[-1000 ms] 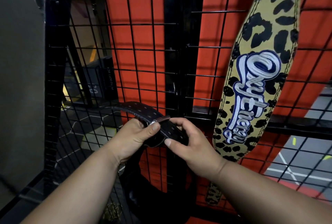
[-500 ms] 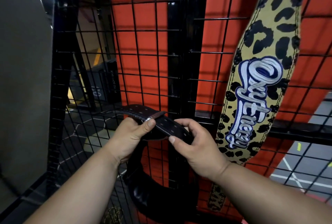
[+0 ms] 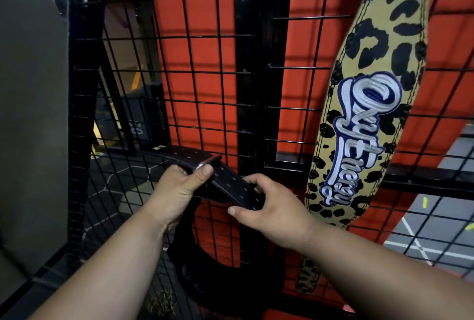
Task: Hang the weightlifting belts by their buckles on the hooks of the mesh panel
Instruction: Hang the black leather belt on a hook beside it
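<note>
Both hands hold a black belt (image 3: 230, 186) low in front of the black mesh panel (image 3: 205, 89). The left hand (image 3: 179, 189) grips the belt near a small silver stud, its thumb pressed on top of the strap and its fingers curled underneath. The right hand (image 3: 272, 207) has its grip on the perforated strap just to the right, thumb below and fingers wrapped over the far edge. Between the two hands the strap runs diagonally, rising to the left, where its holed end reaches out past the left hand toward the mesh. Below the hands the wider part of the belt hangs down in a dark loop between the forearms. Its buckle cannot be made out. To the right, well apart from the hands, a leopard-print belt (image 3: 372, 119) with white and blue embroidered lettering hangs against the mesh panel; its upper end runs out of view. Behind the mesh stands a red wall (image 3: 195, 25).
</note>
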